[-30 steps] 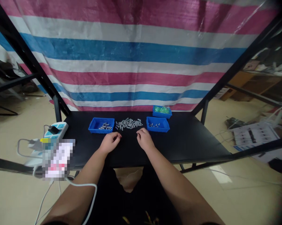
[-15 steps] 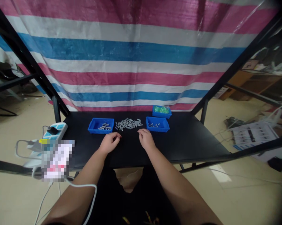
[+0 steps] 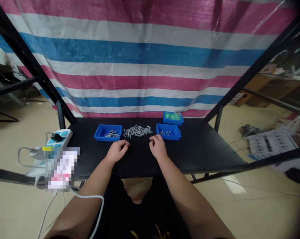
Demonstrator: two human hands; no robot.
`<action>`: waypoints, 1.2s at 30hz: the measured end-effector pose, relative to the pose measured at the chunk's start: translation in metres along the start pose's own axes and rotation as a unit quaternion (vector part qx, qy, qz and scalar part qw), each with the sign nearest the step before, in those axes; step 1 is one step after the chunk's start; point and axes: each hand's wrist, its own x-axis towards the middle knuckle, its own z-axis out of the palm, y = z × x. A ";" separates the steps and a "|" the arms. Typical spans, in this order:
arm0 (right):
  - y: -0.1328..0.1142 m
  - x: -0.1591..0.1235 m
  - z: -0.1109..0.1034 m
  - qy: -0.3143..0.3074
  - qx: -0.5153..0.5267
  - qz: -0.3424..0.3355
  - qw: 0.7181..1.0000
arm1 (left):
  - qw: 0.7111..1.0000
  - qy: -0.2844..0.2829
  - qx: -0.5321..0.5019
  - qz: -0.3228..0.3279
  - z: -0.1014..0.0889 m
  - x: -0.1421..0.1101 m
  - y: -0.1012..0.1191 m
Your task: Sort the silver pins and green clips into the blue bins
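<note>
My left hand (image 3: 118, 151) rests on the black table just in front of the left blue tray (image 3: 98, 137). Its fingers are curled in against the thumb, and anything in them is hidden. My right hand (image 3: 158, 147) is by the near left corner of the right blue tray (image 3: 176, 136), its fingers bent into a pinch. Whether something is between them is too small to tell. Beyond and between both hands lies a pile of small silvery metal cylinders (image 3: 138, 130). Several similar cylinders lie in the left tray, and a few small metal pieces in the right one.
Behind the right tray stands another blue tray (image 3: 173, 122) with green items in clear plastic. A power strip (image 3: 62, 136) with plugs and cables is at the table's left, beside a pixelated device (image 3: 62, 169). A striped sheet (image 3: 145, 73) hangs behind the table (image 3: 194, 151).
My right hand has shifted slightly right toward the right tray, and its fingers have curled in more. My left hand has stayed nearly in place. The camera view has shifted a little.
</note>
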 end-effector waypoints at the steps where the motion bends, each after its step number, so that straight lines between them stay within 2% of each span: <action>1: 0.001 0.000 0.001 0.005 -0.014 0.003 1.000 | 1.000 -0.001 0.000 0.000 0.000 0.000 0.000; 5: 0.004 -0.003 0.003 0.013 -0.067 0.011 0.998 | 1.000 0.001 0.002 -0.002 0.000 0.000 -0.001; 9: 0.005 -0.004 0.003 -0.018 -0.078 0.011 0.997 | 1.000 0.001 0.000 -0.004 0.000 0.000 -0.001; 18: 0.001 -0.003 -0.003 -0.116 0.034 -0.035 0.992 | 1.000 0.000 0.002 0.004 0.001 0.001 -0.002; 22: -0.001 -0.005 -0.004 -0.134 0.067 -0.042 0.988 | 1.000 0.002 0.002 0.003 0.000 0.001 -0.001; 31: 0.002 -0.006 0.002 -0.102 0.059 -0.043 0.992 | 1.000 -0.002 0.003 -0.002 0.000 0.001 0.000; 34: 0.000 -0.004 -0.001 -0.099 0.092 -0.069 0.988 | 1.000 0.000 0.003 -0.003 0.000 0.001 0.000; 36: -0.003 -0.003 -0.005 -0.073 0.112 -0.095 0.986 | 1.000 0.000 0.004 -0.002 0.000 0.001 -0.001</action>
